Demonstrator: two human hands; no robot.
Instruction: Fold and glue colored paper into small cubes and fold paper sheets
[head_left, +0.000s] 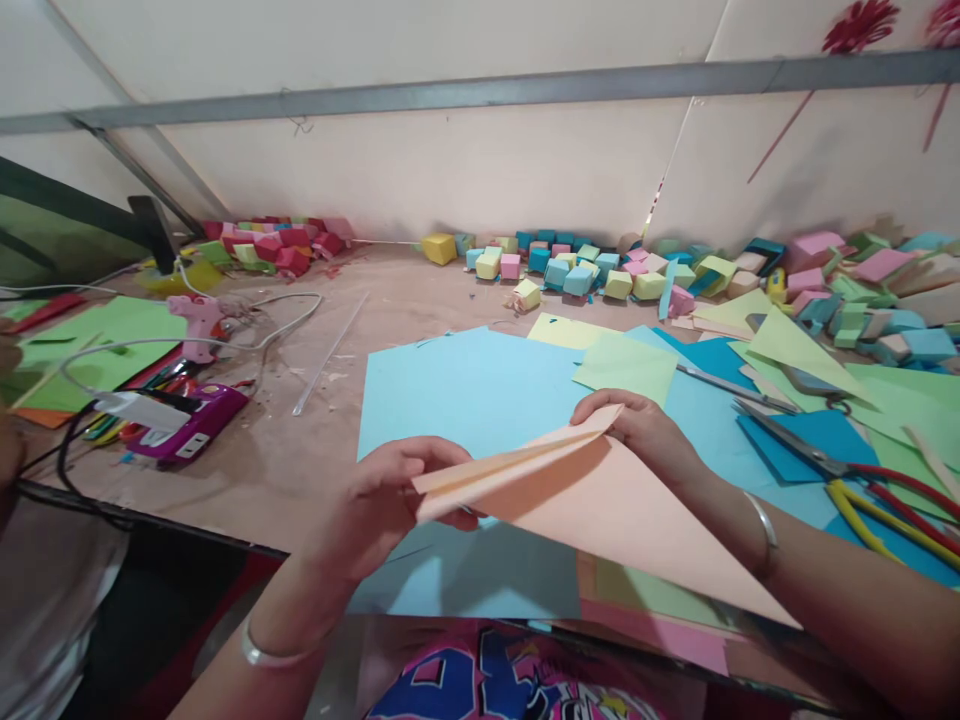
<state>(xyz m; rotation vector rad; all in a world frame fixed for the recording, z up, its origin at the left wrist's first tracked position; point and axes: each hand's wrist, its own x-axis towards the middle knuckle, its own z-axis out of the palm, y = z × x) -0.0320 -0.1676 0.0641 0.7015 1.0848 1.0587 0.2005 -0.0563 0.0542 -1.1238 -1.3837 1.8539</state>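
A peach sheet of paper (pixel 600 500) hangs between my two hands above the table, its upper edge folded over into a narrow strip. My left hand (pixel 397 485) is closed on the folded edge at its left end, thumb above and fingers below. At the other end of the fold, my right hand (pixel 637 425) pinches the paper, its fingertips partly hidden behind it. Under the peach sheet lies a large light blue sheet (pixel 450 390). A pale green piece of paper (pixel 626 365) rests just beyond my right hand.
Scissors with red handles (pixel 817 455) and a yellow-handled pair lie at the right on coloured papers. Small paper boxes (pixel 577 275) line the wall. At left are a pink glue gun (pixel 196 325), a purple power strip (pixel 187 425) with cables, and a person's white garment (pixel 52 600).
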